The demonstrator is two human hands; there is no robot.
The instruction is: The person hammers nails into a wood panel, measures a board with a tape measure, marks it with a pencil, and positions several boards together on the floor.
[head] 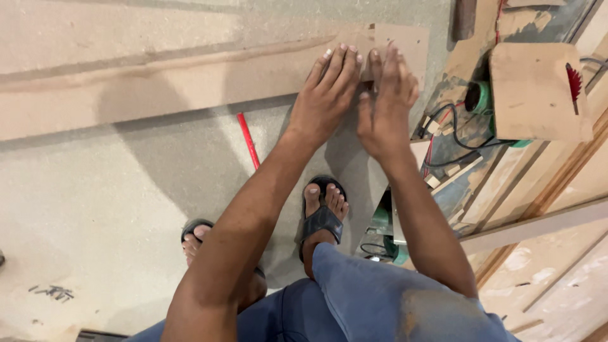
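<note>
On the grey floor (pixel 126 190), long flat brown fibreboard strip (pixel 158 88); left hand (pixel 326 95) and right hand (pixel 386 101) press its right end, fingers flat, gripping nothing. Risk: board sliding on dust; red-toothed saw blade (pixel 574 82) and black cables (pixel 456 136) near the right hand.

A long, flat brown board (pixel 190 79) is laid on the grey floor. It is thin and dusty, and it runs from the left edge across to the right. Its right end seems to be notched, but that part is mostly hidden.
</note>
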